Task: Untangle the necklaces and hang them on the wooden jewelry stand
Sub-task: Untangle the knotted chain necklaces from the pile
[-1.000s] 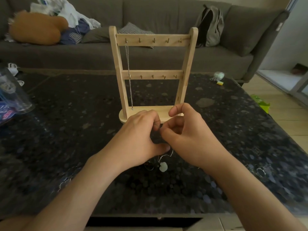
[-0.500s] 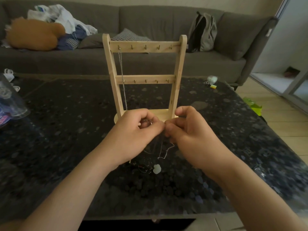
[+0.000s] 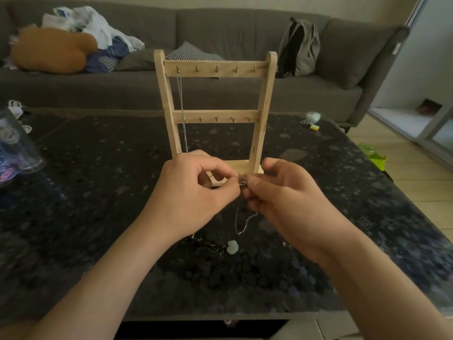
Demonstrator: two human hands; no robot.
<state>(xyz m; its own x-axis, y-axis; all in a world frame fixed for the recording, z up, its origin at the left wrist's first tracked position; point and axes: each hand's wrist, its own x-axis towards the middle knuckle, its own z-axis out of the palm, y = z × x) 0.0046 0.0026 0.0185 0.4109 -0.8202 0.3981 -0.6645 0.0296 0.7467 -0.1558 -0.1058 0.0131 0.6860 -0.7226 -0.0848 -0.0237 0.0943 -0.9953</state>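
The wooden jewelry stand (image 3: 264,104) stands upright on the dark speckled table (image 3: 98,187), with two rows of small hooks. One silver chain (image 3: 182,111) hangs from its top left hook. My left hand (image 3: 193,192) and my right hand (image 3: 282,192) meet just in front of the stand's base, both pinching the clasp end of a thin silver necklace (image 3: 242,220). Its chain droops in a loop below my fingers. A tangle of dark necklaces (image 3: 212,246) with a pale green pendant (image 3: 232,247) lies on the table under my hands.
A clear plastic container (image 3: 17,153) sits at the table's left edge. Small trinkets (image 3: 311,120) lie at the far right corner. A grey sofa (image 3: 220,33) behind holds an orange cushion, clothes and a backpack (image 3: 300,47). A green object (image 3: 372,155) lies on the floor to the right.
My hands have lifted the thin chain higher off the table and now pinch its clasp between fingertips. The view has shifted slightly; the stand has not moved.
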